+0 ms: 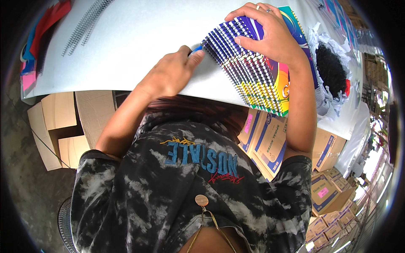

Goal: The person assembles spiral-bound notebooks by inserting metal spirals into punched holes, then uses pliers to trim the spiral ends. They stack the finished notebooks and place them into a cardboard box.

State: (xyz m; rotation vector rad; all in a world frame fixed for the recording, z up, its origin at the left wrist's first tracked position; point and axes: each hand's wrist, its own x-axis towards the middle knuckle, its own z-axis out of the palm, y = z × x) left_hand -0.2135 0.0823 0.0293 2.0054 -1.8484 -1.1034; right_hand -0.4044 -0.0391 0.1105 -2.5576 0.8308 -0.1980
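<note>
A fanned stack of spiral notebooks (282,80) lies at the right of the white table, with bright multicoloured covers and black coils showing in rows. My right hand (270,36) grips it from above, thumb on the covers and fingers curled over the far edge. At the stack's left corner, my left hand (173,69) is closed around a small blue-handled tool (197,49). The tool's tip is at the coil ends there; its exact kind is hidden by my fingers. More notebooks (297,25) in teal and purple sit under and beyond my right hand.
Loose metal coils (86,26) lie at the far left of the white table (139,42). Red and blue material (46,25) hangs by its left edge. Crumpled white wrapping with black tangled material (331,69) is at right. Cardboard boxes (265,135) stand below the table edge.
</note>
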